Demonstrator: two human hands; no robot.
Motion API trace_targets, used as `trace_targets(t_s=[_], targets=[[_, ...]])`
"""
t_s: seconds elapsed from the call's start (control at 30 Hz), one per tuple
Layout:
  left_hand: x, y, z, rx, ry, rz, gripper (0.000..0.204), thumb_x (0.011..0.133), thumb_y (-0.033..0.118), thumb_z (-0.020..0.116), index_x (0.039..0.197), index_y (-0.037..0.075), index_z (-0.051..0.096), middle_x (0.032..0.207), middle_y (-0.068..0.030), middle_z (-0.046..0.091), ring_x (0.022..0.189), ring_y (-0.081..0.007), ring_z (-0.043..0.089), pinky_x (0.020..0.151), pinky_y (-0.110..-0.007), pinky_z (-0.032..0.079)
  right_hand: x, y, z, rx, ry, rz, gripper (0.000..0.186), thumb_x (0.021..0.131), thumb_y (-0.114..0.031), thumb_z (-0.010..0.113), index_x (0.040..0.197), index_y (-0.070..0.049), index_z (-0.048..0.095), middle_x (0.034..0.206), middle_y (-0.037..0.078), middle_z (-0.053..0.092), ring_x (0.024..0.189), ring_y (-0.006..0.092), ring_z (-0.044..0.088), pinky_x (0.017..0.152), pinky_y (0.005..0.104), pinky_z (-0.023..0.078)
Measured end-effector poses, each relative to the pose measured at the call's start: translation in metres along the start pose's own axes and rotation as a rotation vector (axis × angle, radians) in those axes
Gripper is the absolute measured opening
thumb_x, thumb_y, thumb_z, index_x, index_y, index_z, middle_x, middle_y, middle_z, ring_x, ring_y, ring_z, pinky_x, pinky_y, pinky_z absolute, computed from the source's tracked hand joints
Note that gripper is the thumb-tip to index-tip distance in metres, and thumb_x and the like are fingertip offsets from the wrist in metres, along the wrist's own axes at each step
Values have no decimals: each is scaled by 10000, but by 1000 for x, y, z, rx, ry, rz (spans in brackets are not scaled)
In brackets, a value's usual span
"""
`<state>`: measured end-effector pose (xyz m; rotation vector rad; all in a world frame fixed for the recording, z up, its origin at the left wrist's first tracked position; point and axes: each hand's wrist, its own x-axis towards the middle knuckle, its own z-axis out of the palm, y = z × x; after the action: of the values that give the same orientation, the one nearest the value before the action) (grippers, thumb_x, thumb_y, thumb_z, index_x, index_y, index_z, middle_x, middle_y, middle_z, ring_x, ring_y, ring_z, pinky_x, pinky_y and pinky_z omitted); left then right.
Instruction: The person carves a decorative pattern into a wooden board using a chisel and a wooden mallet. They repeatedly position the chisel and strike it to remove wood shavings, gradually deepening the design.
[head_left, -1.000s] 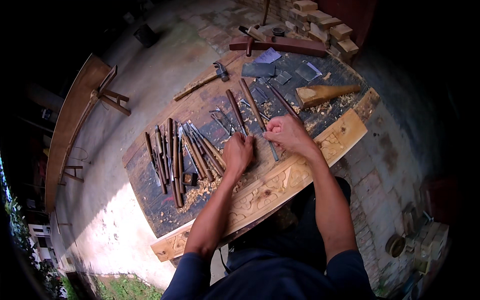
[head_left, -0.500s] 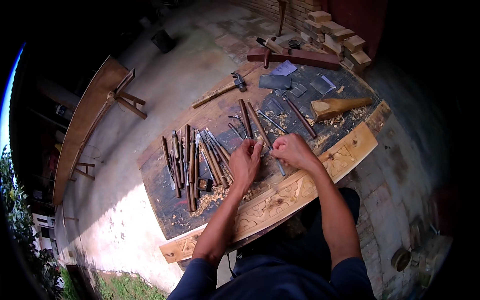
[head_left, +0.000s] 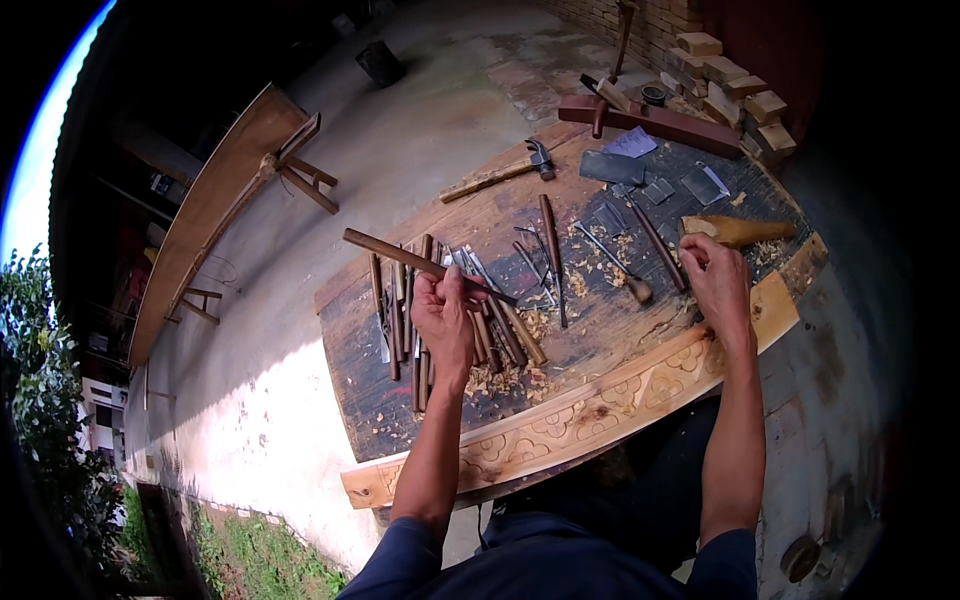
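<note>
My left hand [head_left: 443, 322] is closed round a chisel [head_left: 395, 250] with a long brown wooden handle, raised above a row of wood-handled carving tools [head_left: 397, 330]. The handle points away to the left, and the short dark end shows right of my fingers. My right hand [head_left: 718, 285] is over the bench's right side with its fingers curled; anything in them is hidden. Just beyond it lies a club-shaped wooden mallet [head_left: 740, 230], and a dark-handled tool [head_left: 657, 244] lies to its left. A board carved with a floral pattern [head_left: 540, 440] runs along the near bench edge.
On the dark workbench [head_left: 600, 340] lie wood shavings, a claw hammer [head_left: 500, 176], a chisel [head_left: 612, 262], grey abrasive sheets [head_left: 612, 167] and a long reddish plane [head_left: 660, 125]. Stacked bricks [head_left: 735, 85] stand behind. A long wooden bench [head_left: 215, 215] stands left.
My hands have parted: the left has moved left, lifting the chisel and turning it, while the right has moved right toward the mallet. The view has shifted, so the bench sits further right.
</note>
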<state>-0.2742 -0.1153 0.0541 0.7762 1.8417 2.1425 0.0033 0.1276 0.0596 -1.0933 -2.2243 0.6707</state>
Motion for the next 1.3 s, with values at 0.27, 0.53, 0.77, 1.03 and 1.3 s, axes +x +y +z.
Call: trace_targets(t_s=[0.27,0.53,0.77,1.03,1.3], targets=[[-4,11,-70,324,220,183,143,1104,150,625,1102,7,611,881,-76,766,760,-85,681,707,-250,546,2,99,-42,-599,-64,-116,670,823,163,530,1470,-6,571,1487,248,601,1443,414,512,1227,470,402],[-48,-3,-94,511,247,245,116,1068,89,666,1105,-13,623,886,-105,788,797,-112,744,736,-281,587,15,89,-32,-735,-33,-107,681,825,201,478,1468,-3,574,1550,234,548,1456,415,499,1200,477,424],[-61,-26,-103,629,269,226,116,1062,108,681,1108,7,649,867,-106,790,791,-156,772,719,-293,579,35,112,-25,-750,-46,-157,671,849,179,500,1496,2,524,1547,245,546,1452,428,499,1196,489,425],[-65,-14,-82,608,258,229,171,1083,152,667,1134,-11,682,1008,-88,776,923,-126,692,868,-289,540,72,138,-23,-697,-133,-234,624,808,121,643,1399,-70,596,1401,193,662,1361,385,587,1102,470,494],[-104,20,5,504,-174,566,159,992,-15,702,1120,-31,609,1360,-238,582,1002,-259,754,864,-359,591,52,80,-67,-673,-59,-273,522,820,-42,748,1327,-11,628,1135,240,731,1029,442,706,911,512,552]])
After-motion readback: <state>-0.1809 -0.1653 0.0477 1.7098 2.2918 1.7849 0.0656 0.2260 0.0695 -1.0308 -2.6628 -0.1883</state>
